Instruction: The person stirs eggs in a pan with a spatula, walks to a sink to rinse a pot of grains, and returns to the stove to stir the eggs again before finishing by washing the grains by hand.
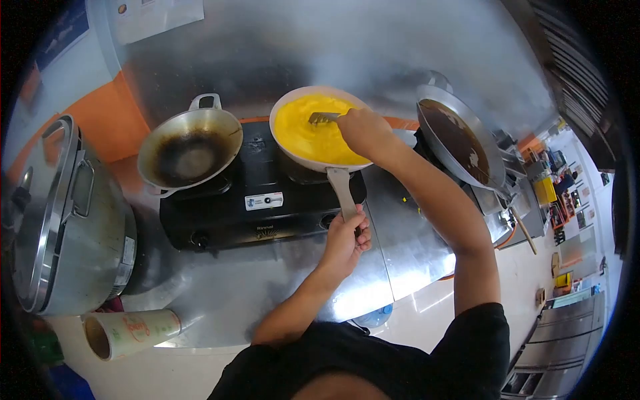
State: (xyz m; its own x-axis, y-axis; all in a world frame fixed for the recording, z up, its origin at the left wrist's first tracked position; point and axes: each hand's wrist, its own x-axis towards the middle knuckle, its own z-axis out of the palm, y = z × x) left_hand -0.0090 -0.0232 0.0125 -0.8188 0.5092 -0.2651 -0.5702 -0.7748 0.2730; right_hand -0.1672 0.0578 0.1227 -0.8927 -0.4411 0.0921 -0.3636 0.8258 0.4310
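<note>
At the near left, a printed cup sits by the edge of the steel desk. Right of it, the left hand is wrapped around the near end of the pan handle, fingers curled and thumb lying along the top. The handle's long axis runs from the hand to the far side and slightly left, meeting the near rim of the light pan, which is on the right burner of the black stove. A yellow mixture spreads across the pan floor. Beyond the left hand, the right hand is closed around a flat spatula, reaching in over the pan's right side; it is the hand nearer the mixture, which lies mainly to its left. The spatula points leftward, roughly crosswise to the handle, its blade against the yellow surface. On the left burner is a scorched wok, with a large pot further left; a wide pan of dark liquid is at the far right.
</note>
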